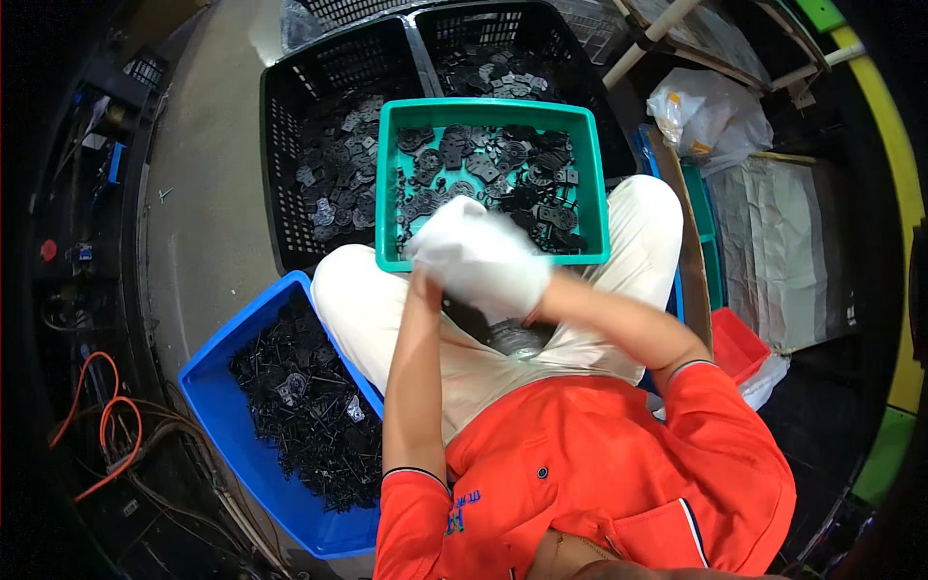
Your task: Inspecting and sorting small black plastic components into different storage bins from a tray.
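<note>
Both my hands wear white gloves and meet above the near edge of a green tray (597,184). My left hand (440,235) is partly behind my right hand (503,266), which crosses over toward the left. Motion smears the fingers of both, so whether they hold anything is hidden. In the tray lie many small black moulded parts (454,145), flat plates and rings among them. The tray rests at my knees, against the front of two black crates.
Two black slatted crates (280,164) with more dark parts stand beyond the tray. A blue bin (217,406) full of thin black pieces is at my left. On the right are a plastic bag (710,111), a red container (739,348) and a paper-covered box (778,251). An orange hose (106,411) curls at far left.
</note>
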A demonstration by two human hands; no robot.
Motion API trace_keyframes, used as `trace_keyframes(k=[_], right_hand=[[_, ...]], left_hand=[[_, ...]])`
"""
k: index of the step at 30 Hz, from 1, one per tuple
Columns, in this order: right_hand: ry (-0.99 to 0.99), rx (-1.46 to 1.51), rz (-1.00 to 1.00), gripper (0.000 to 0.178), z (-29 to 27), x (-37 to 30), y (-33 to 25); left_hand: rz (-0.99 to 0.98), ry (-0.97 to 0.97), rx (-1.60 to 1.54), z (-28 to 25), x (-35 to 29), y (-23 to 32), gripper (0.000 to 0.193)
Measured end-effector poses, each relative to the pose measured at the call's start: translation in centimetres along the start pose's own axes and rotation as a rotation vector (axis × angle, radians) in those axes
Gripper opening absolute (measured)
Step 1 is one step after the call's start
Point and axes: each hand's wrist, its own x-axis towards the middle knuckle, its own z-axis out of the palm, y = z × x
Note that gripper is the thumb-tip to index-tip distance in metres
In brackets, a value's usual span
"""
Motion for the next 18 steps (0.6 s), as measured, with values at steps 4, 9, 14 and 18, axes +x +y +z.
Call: trace_keyframes(k=[4,9,14,18], right_hand=[[0.012,-0.379,0.593,0.010,-5.7,-8.0,10.2],[-0.383,-0.584,0.681,0.014,-3.2,-10.7,12.1],[-0.205,-0.204,0.710,0.036,-1.9,-11.0,13.2],[-0.160,-0.183,0.662,0.040,-1.0,-10.1,13.8]], left_hand=[[-0.135,0.041,-0.331,-1.5,-0.1,3.6,0.032],[-0.154,-0.071,-0.292,0.6,0.9,4.5,0.044],[0.136,-0.050,0.491,5.1,1.3,2.0,0.055],[-0.003,-0.049,0.860,7.9,1.1,4.6,0.052]])
